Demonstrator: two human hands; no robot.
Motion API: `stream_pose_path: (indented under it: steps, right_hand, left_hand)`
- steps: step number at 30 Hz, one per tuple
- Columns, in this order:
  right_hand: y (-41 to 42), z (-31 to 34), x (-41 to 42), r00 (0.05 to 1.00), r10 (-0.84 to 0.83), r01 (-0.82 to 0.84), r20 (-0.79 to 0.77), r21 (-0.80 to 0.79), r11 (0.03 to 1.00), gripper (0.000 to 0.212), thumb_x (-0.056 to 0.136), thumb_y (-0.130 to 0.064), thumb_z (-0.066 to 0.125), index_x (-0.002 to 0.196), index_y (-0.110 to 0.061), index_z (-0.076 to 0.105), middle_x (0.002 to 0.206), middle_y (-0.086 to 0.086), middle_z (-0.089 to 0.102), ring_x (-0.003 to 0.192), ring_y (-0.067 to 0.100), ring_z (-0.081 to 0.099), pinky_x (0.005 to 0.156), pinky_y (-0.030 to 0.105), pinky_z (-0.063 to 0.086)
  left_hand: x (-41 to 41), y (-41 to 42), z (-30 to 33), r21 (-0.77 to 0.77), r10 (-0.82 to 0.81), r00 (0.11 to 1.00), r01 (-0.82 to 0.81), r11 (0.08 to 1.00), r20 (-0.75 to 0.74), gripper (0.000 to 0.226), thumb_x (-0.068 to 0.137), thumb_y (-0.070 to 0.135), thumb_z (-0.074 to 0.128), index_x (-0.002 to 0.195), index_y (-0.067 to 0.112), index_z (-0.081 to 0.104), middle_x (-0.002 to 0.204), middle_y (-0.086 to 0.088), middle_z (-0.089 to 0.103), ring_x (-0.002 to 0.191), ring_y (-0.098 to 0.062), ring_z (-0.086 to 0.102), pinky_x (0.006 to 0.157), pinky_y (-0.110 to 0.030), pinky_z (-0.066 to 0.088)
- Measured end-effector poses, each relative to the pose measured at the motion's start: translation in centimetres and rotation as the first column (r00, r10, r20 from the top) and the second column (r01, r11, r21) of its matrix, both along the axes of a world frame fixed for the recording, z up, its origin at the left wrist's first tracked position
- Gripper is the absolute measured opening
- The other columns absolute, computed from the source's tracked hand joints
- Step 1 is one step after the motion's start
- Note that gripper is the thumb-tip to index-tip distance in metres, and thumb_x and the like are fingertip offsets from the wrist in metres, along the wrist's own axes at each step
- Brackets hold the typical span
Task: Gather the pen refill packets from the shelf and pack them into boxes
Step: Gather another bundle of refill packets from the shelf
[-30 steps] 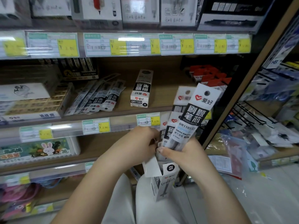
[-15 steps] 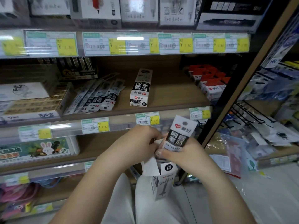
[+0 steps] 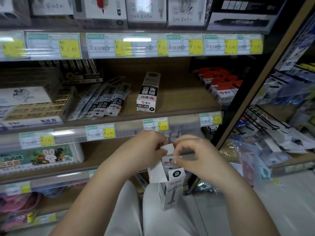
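Observation:
A white and black refill box (image 3: 171,191) stands upright between my knees, its lid flap (image 3: 157,172) folded open to the left. Only the tops of the refill packets (image 3: 167,161) stick out of its mouth. My right hand (image 3: 196,157) pinches those packet tops with curled fingers. My left hand (image 3: 148,147) holds a white flap at the box mouth. On the middle shelf lie several loose refill packets (image 3: 102,101) and a second, closed refill box (image 3: 148,92).
The wooden shelf (image 3: 179,92) carries red and white packets (image 3: 219,86) at right and an eraser display box (image 3: 34,108) at left. Price labels line the shelf edges. A wire rack with bagged goods (image 3: 272,133) stands right. A lower shelf holds a rabbit-printed box (image 3: 39,157).
The packets that stuck far out of the box have slid down into it; only their tops show now. Both hands have stayed at the box mouth.

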State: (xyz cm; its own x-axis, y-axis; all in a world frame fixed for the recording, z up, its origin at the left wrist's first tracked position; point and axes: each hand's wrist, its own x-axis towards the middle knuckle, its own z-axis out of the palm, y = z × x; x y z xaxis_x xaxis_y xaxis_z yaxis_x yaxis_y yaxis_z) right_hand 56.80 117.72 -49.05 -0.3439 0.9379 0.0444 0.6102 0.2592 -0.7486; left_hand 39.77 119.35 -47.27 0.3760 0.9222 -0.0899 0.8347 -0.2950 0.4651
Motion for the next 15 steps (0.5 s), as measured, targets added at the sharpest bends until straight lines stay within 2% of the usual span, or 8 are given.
stream_pose_path:
  steps: [2, 6, 9, 11, 13, 15]
  right_hand:
    - [-0.1, 0.3, 0.0, 0.999, 0.009, -0.009, -0.042, -0.002, 1.000, 0.021, 0.075, -0.018, 0.076, 0.063, -0.031, 0.064, 0.111, -0.026, 0.055, 0.108, -0.003, 0.054, 0.100, 0.029, 0.041]
    - [0.6, -0.2, -0.9, 0.980, 0.091, -0.096, 0.177, 0.016, 0.995, 0.033, 0.077, -0.015, 0.076, 0.057, -0.031, 0.055, 0.114, -0.006, 0.059, 0.111, 0.011, 0.054, 0.097, 0.028, 0.040]
    - [1.1, 0.0, -1.1, 0.975, 0.093, -0.097, 0.200, 0.007, 0.995, 0.033, 0.077, -0.018, 0.075, 0.057, -0.036, 0.055, 0.118, -0.008, 0.058, 0.110, 0.010, 0.054, 0.099, 0.030, 0.040]
    - [1.1, 0.3, -0.7, 0.995, 0.066, -0.066, 0.076, 0.000, 0.998, 0.022, 0.078, -0.019, 0.073, 0.064, -0.033, 0.063, 0.109, -0.012, 0.062, 0.104, 0.004, 0.056, 0.097, 0.032, 0.043]
    - [0.7, 0.7, -0.2, 0.992, 0.007, -0.009, -0.124, -0.013, 1.000, 0.014, 0.080, -0.020, 0.071, 0.073, -0.031, 0.067, 0.099, -0.015, 0.065, 0.098, -0.001, 0.058, 0.090, 0.027, 0.047]
    - [0.3, 1.3, 0.2, 0.948, -0.066, 0.066, -0.311, -0.010, 0.998, 0.010, 0.082, -0.019, 0.067, 0.081, -0.029, 0.068, 0.097, -0.017, 0.068, 0.093, -0.004, 0.061, 0.082, 0.017, 0.049]
  left_hand:
    - [0.1, -0.1, 0.0, 0.003, -0.009, 1.000, 0.009, 1.000, -0.007, 0.022, 0.091, 0.024, 0.059, 0.071, 0.029, 0.053, 0.061, 0.010, 0.045, 0.055, -0.002, 0.040, 0.051, -0.022, 0.028]
    - [0.2, 0.0, -0.2, 0.012, -0.014, 1.000, 0.014, 1.000, -0.021, 0.035, 0.090, 0.022, 0.060, 0.061, 0.034, 0.044, 0.062, 0.009, 0.046, 0.056, -0.003, 0.041, 0.052, -0.023, 0.029]
    - [0.0, 0.1, -0.2, 0.026, 0.009, 1.000, -0.009, 1.000, 0.004, 0.032, 0.090, 0.021, 0.060, 0.064, 0.033, 0.047, 0.061, 0.009, 0.047, 0.056, -0.002, 0.041, 0.051, -0.022, 0.030]
    - [-0.2, 0.0, 0.2, 0.035, 0.020, 0.999, -0.022, 0.999, 0.039, 0.028, 0.090, 0.021, 0.061, 0.067, 0.034, 0.050, 0.061, 0.009, 0.049, 0.055, -0.001, 0.042, 0.050, -0.019, 0.029]
    - [-0.7, -0.4, 0.9, 0.053, 0.056, 0.993, -0.062, 0.997, 0.104, 0.026, 0.090, 0.023, 0.061, 0.067, 0.032, 0.052, 0.060, 0.008, 0.051, 0.051, -0.002, 0.043, 0.049, -0.018, 0.030]
    - [-1.4, -0.9, 1.8, 0.099, 0.102, 0.977, -0.122, 0.988, 0.187, 0.026, 0.089, 0.022, 0.062, 0.065, 0.027, 0.055, 0.055, 0.005, 0.052, 0.047, -0.005, 0.043, 0.046, -0.022, 0.030]
